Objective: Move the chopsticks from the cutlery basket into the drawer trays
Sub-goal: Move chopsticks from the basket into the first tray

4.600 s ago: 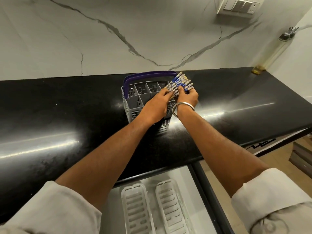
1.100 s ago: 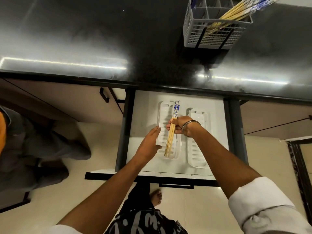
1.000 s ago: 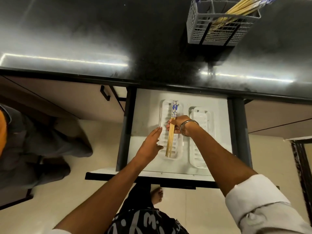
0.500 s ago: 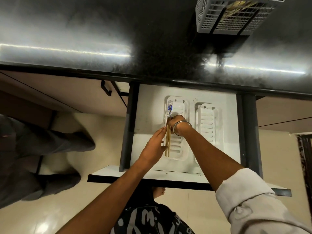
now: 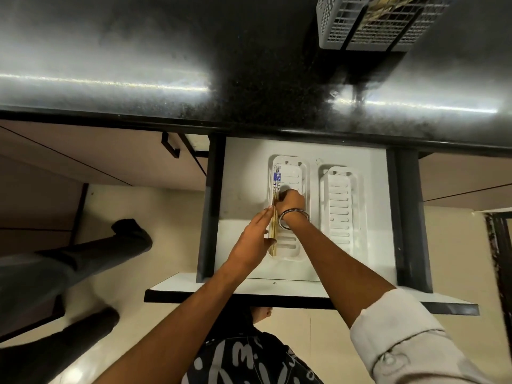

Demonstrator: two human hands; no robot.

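Observation:
A small bunch of wooden chopsticks (image 5: pixel 274 225) with blue-patterned tops lies lengthwise along the left side of the left white tray (image 5: pixel 294 246) in the open drawer (image 5: pixel 243 189). My right hand (image 5: pixel 291 200), a metal bangle on its wrist, holds them near their upper half. My left hand (image 5: pixel 256 239) has straight fingers pressed against their left side lower down. A second white tray (image 5: pixel 342 206) lies to the right with nothing in it. The grey cutlery basket (image 5: pixel 374 23) stands on the black counter at the top right, more chopsticks showing through its mesh.
The black counter (image 5: pixel 166 65) overhangs the drawer's back. The drawer's dark side walls (image 5: pixel 209 206) flank the trays. Another person's dark-trousered legs (image 5: pixel 69 261) stand on the floor at the left. A cabinet handle (image 5: pixel 170 146) is left of the drawer.
Both hands have carried a few chopsticks from the basket down into the drawer. In the last second the bunch shifted to the left tray's left edge and my left hand closed in against it.

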